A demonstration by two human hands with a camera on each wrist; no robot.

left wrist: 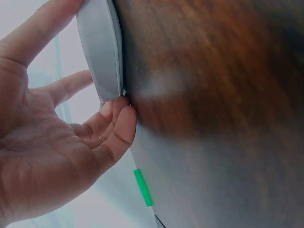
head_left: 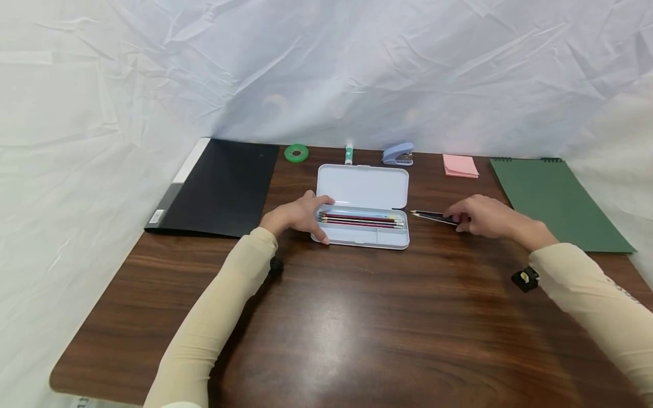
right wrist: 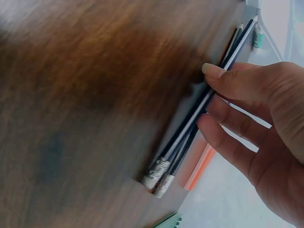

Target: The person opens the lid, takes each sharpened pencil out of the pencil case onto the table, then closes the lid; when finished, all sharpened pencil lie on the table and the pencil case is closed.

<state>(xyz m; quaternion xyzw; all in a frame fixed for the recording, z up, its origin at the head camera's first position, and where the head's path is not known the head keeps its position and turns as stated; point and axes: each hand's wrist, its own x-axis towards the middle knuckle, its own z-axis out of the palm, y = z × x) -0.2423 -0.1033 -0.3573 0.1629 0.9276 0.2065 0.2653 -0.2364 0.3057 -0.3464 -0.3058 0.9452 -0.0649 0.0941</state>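
Observation:
Just left of centre in the head view lies an open white pencil case (head_left: 349,234), its lid folded back. Several red-and-dark pencils (head_left: 362,220) lie inside its rear compartment. My left hand (head_left: 302,215) grips the case's left end, thumb at the near corner and fingers toward the hinge; the left wrist view shows fingertips against the case's edge (left wrist: 102,52). To the case's right, my right hand (head_left: 482,216) pinches dark pencils (right wrist: 183,128) with pale stripes. Their points face the case, and two eraser ends show in the right wrist view.
A black folder (head_left: 224,187) lies left and a green spiral notebook (head_left: 561,204) right. Along the back are green tape (head_left: 296,153), a glue stick (head_left: 349,154), a blue stapler (head_left: 398,154) and pink sticky notes (head_left: 460,165). White sheeting surrounds the table.

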